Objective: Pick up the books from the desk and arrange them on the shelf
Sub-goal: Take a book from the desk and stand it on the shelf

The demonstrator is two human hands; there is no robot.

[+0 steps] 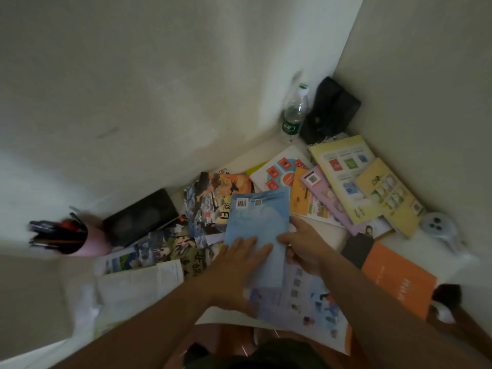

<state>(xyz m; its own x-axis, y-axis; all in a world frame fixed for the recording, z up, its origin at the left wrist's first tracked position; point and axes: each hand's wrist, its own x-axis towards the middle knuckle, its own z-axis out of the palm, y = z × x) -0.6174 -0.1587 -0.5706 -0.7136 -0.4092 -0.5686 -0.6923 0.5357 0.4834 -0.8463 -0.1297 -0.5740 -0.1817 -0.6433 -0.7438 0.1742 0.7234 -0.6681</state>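
Hands are meeting on the blue book (pixel 259 222) atop the cluttered desk (pixel 332 235). We're pressing our left hand (pixel 234 267) flat, fingers spread, while our right hand (pixel 303 246) is gripping its edge.

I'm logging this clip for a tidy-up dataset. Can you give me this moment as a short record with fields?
setting: white desk in a wall corner, strewn with books
left hand: lies flat, fingers straight, on the light blue book
right hand: holds that book's right edge, thumb on the cover
other books: orange book at right, yellow book near the corner
other things: pink pen cup at left, water bottle in the corner
shelf: not in view
progress: book not yet lifted clear
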